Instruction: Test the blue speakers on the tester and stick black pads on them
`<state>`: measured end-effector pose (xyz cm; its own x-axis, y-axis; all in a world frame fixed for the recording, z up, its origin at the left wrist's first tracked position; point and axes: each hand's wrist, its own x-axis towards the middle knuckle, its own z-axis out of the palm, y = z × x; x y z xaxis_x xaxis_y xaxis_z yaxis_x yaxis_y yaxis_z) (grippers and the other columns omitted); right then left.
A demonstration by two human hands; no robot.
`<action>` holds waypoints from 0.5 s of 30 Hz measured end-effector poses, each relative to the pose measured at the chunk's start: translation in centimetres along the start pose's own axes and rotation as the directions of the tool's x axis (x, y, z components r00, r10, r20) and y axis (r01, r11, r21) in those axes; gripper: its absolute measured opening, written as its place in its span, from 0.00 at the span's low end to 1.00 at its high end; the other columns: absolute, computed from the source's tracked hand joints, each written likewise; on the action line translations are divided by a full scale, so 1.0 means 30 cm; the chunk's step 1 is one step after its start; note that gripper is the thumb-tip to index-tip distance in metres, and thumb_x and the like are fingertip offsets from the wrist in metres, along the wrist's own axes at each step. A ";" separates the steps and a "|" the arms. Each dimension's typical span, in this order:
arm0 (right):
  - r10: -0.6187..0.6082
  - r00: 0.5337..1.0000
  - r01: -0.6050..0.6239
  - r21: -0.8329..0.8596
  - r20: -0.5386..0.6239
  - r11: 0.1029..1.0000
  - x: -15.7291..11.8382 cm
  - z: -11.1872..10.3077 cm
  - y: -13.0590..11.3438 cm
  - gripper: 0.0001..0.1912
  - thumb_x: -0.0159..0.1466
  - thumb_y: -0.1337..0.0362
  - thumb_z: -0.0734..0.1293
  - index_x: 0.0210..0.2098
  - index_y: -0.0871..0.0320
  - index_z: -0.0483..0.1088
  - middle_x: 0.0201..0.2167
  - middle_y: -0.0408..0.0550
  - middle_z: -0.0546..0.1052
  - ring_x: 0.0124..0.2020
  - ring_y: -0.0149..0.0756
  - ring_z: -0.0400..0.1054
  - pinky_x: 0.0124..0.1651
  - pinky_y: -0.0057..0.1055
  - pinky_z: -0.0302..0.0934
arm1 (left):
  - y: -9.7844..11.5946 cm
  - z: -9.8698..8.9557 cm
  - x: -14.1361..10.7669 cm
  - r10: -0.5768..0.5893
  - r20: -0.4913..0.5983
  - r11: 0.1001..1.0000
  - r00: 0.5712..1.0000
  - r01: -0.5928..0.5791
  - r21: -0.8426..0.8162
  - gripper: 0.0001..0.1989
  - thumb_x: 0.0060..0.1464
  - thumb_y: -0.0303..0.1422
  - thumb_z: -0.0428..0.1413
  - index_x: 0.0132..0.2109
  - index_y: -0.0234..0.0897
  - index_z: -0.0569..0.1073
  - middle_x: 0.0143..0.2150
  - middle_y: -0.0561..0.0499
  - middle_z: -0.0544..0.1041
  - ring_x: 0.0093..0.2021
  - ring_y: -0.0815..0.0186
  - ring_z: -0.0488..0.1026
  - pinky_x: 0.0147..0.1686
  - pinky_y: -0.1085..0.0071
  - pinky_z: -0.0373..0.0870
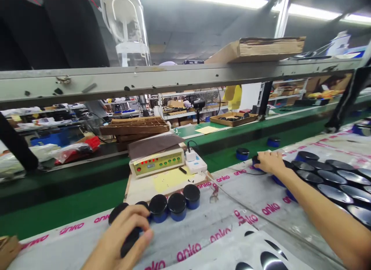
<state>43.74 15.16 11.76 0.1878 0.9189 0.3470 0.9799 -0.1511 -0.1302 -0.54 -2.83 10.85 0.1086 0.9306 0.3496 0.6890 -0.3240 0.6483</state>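
My left hand [123, 233] is closed round a short, round black-and-blue piece [130, 242], which shows between the thumb and the curled fingers. Beside it, several like pieces with glossy black tops and blue sides stand in a row, among them one black-topped piece [177, 206]. Farther off, my right hand [271, 163] grips another black-and-blue round piece [256, 162] at the edge of the covered bench; its fingertips partly hide it. Right of that hand, many of these pieces [332, 192] are packed close together.
A control box [158, 163] with lit lamps sits on a board with a white power strip [197, 164]. Behind runs a green conveyor belt [214, 158] carrying two round pieces. A metal shelf beam [174, 77] crosses above. A printed sheet [232, 250] lies in front; a cable crosses the bench.
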 end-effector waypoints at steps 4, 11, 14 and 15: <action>-0.240 0.957 0.185 0.294 0.161 0.938 -0.158 -0.079 -0.182 0.15 0.63 0.59 0.66 0.46 0.60 0.68 0.35 0.46 0.76 0.34 0.34 0.72 0.35 0.27 0.66 | 0.184 0.100 0.070 -0.044 0.106 0.826 0.993 0.096 -0.555 0.20 0.57 0.48 0.51 0.51 0.44 0.70 0.55 0.46 0.68 0.52 0.60 0.68 0.44 0.68 0.72; -0.630 0.769 0.483 0.742 -0.105 0.466 -0.592 -0.256 -0.454 0.27 0.55 0.61 0.72 0.53 0.50 0.61 0.39 0.43 0.75 0.38 0.34 0.72 0.38 0.26 0.69 | 0.192 0.186 0.097 0.145 0.695 0.042 0.704 0.697 -0.715 0.30 0.61 0.52 0.40 0.57 0.36 0.67 0.51 0.38 0.73 0.39 0.61 0.77 0.30 0.70 0.75; -0.478 0.831 0.541 0.615 -0.284 0.574 -0.655 -0.258 -0.466 0.07 0.62 0.59 0.64 0.40 0.51 0.67 0.26 0.43 0.75 0.24 0.34 0.71 0.24 0.24 0.66 | 0.166 0.149 0.086 0.108 0.658 -0.030 0.746 0.664 -0.747 0.26 0.59 0.48 0.50 0.54 0.31 0.70 0.44 0.40 0.77 0.39 0.59 0.77 0.37 0.64 0.75; -0.450 0.831 0.551 0.598 -0.327 0.583 -0.665 -0.253 -0.468 0.06 0.64 0.59 0.61 0.37 0.51 0.68 0.25 0.44 0.75 0.23 0.35 0.71 0.23 0.25 0.65 | 0.163 0.135 0.085 0.097 0.643 -0.044 0.759 0.649 -0.759 0.26 0.58 0.47 0.52 0.53 0.31 0.70 0.43 0.40 0.77 0.40 0.58 0.76 0.38 0.62 0.75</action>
<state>26.74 -3.82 13.72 -0.2634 0.7125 0.6503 0.6342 0.6358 -0.4398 6.01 -1.36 12.17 0.6104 0.7848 -0.1068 -0.5041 0.4890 0.7119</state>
